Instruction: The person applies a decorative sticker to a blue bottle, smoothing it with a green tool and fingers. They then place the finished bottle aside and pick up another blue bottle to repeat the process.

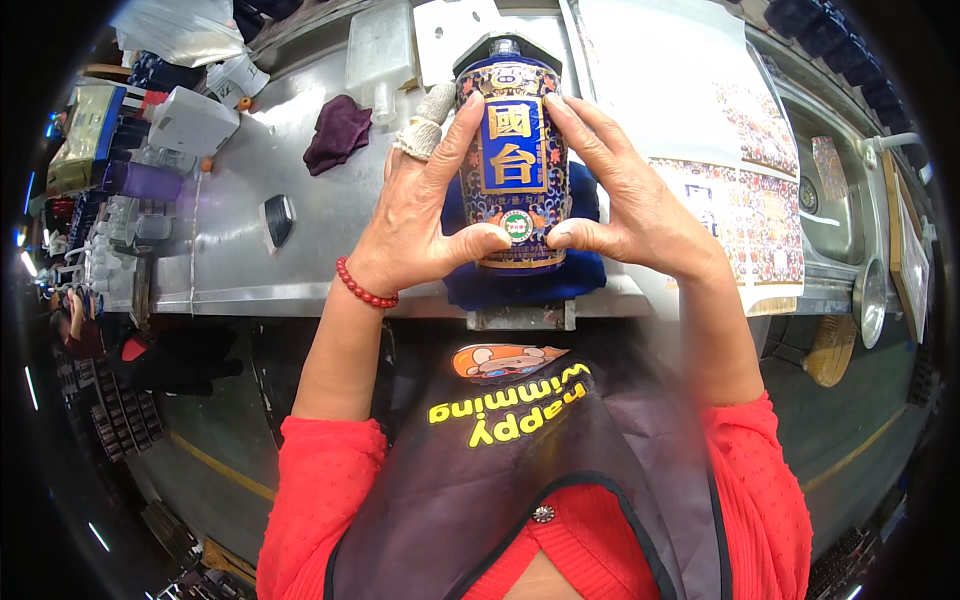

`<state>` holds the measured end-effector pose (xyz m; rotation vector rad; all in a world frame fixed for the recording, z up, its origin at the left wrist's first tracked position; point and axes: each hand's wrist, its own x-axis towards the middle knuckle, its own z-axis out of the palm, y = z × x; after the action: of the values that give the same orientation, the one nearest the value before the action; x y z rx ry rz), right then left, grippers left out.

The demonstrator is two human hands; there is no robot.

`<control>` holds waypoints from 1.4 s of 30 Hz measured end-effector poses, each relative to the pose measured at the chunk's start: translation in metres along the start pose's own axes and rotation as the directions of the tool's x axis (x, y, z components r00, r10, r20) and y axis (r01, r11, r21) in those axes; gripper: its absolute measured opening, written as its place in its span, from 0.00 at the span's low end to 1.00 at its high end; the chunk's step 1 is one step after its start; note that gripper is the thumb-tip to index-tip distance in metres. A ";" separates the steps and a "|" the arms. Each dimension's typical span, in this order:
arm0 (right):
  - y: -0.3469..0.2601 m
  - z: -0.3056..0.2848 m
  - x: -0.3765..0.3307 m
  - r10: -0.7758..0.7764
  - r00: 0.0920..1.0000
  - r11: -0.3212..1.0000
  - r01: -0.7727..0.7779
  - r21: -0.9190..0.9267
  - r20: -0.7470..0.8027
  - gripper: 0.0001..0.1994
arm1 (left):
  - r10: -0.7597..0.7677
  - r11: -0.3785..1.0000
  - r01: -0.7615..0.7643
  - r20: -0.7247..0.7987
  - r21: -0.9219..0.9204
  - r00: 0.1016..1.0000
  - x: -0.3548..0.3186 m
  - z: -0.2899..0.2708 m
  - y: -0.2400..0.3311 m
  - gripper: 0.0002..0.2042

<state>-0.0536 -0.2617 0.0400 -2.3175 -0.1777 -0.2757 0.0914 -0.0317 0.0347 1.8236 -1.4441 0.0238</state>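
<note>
A dark blue bottle (515, 215) with gold and red floral patterning and a blue front panel lies face up on a dark blue cloth (470, 285), its neck pointing away from me. From the left side, my left hand (425, 200) holds it, with a fingertip on the upper edge of the pattern and the thumb low on the front. White fabric covers wrap some fingers of this hand. My right hand (640, 205) mirrors it on the right, fingers along the upper edge and thumb near the round green-and-white emblem. The fingers behind the bottle are partly hidden.
Left on the metal table (230, 250) lie a crumpled maroon cloth (338, 133) and a small black-and-white piece (277, 221). Printed pattern sheets (725, 215) are on the right, beside a metal sink (830, 225). A white box (194, 128) and plastic containers (140, 180) crowd the far left.
</note>
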 end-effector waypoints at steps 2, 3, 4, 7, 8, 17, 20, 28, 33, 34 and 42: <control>0.000 0.000 0.000 0.002 1.000 1.000 -0.002 -0.001 0.004 0.58 | 0.001 1.000 -0.001 0.004 0.020 1.000 -0.001 0.000 -0.001 0.52; 0.000 0.000 -0.001 0.003 1.000 1.000 -0.003 0.000 0.006 0.58 | 0.006 0.999 -0.006 0.006 0.031 1.000 -0.001 -0.001 -0.001 0.53; 0.000 0.000 -0.001 0.004 1.000 1.000 -0.004 0.000 0.008 0.58 | 0.011 0.999 -0.011 0.008 0.043 1.000 -0.001 -0.001 -0.002 0.53; 0.001 0.000 0.000 0.000 1.000 1.000 0.000 0.001 0.014 0.58 | 0.024 0.999 -0.024 0.008 0.027 1.000 -0.001 0.000 -0.002 0.53; 0.001 0.000 0.000 -0.001 1.000 1.000 0.001 0.000 0.016 0.58 | 0.017 1.000 -0.017 0.004 0.022 1.000 -0.001 0.000 -0.002 0.53; -0.004 -0.005 -0.001 -0.003 0.999 1.000 0.002 0.016 0.051 0.59 | 0.009 1.000 -0.009 0.015 0.030 1.000 -0.005 0.000 -0.001 0.55; -0.005 -0.007 -0.002 0.005 0.996 0.999 -0.010 0.050 0.084 0.61 | 0.023 0.998 -0.024 0.029 0.059 0.999 -0.005 -0.003 0.001 0.56; -0.006 -0.011 -0.002 0.005 0.992 0.998 -0.012 0.058 0.127 0.64 | 0.002 0.999 -0.005 0.081 0.036 0.997 -0.004 -0.005 0.003 0.58; -0.006 -0.014 0.004 0.013 0.997 0.995 -0.021 0.097 0.076 0.63 | -0.068 0.997 0.068 0.017 -0.030 0.998 -0.002 -0.006 0.002 0.54; -0.005 -0.014 0.007 0.036 0.997 0.995 -0.041 0.089 0.062 0.62 | -0.088 0.996 0.088 0.003 -0.018 0.996 0.000 -0.005 0.002 0.54; -0.005 -0.013 0.017 0.067 0.996 0.992 -0.074 0.103 0.067 0.61 | -0.102 0.994 0.102 -0.015 0.028 0.995 0.009 -0.001 0.002 0.53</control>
<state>-0.0396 -0.2663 0.0566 -2.2234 -0.1385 -0.1537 0.0936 -0.0381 0.0409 1.9151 -1.3455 0.0057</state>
